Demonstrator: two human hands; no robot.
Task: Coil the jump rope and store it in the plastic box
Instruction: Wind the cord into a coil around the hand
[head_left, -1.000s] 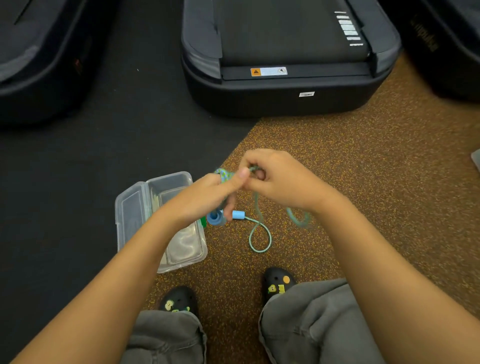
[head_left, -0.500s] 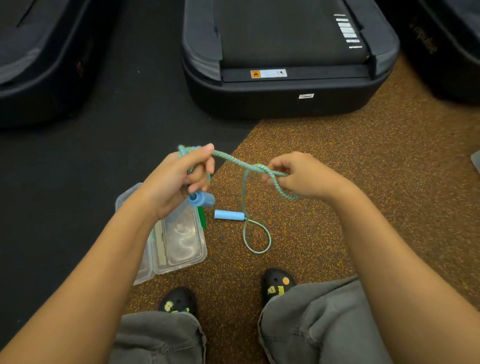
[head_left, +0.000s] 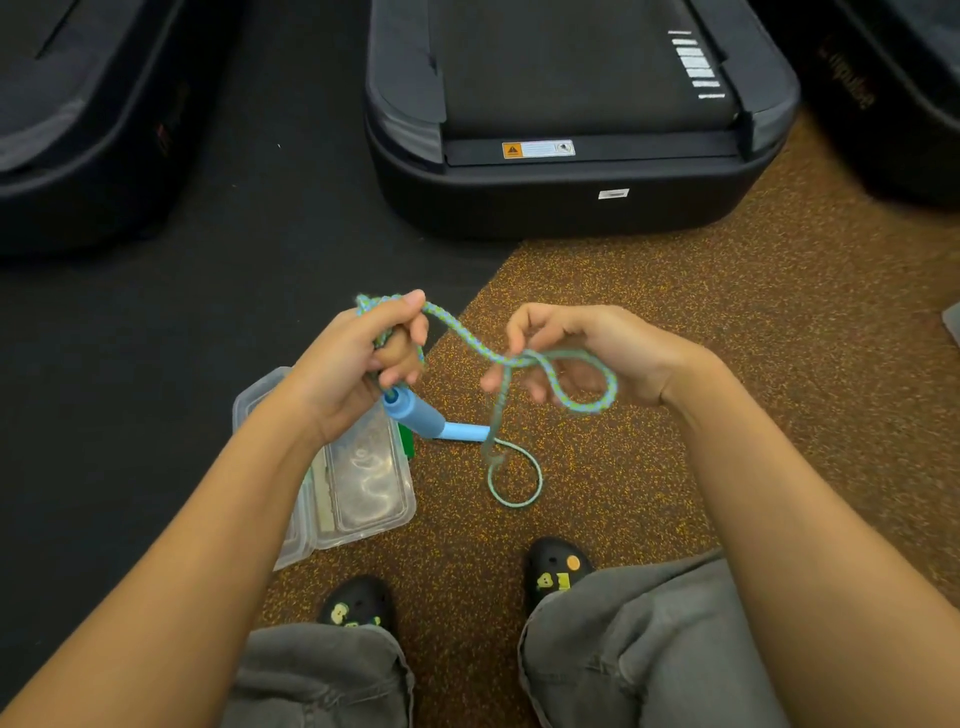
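Here the left hand (head_left: 358, 364) grips the coil and one handle (head_left: 413, 413); the right hand (head_left: 597, 353) loosely hooks a rope (head_left: 467, 338) loop at its 3 o'clock.

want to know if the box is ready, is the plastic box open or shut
Open. The plastic box lies on the floor with its lid folded out flat to the left, partly hidden under the left forearm. No rope in it yet.
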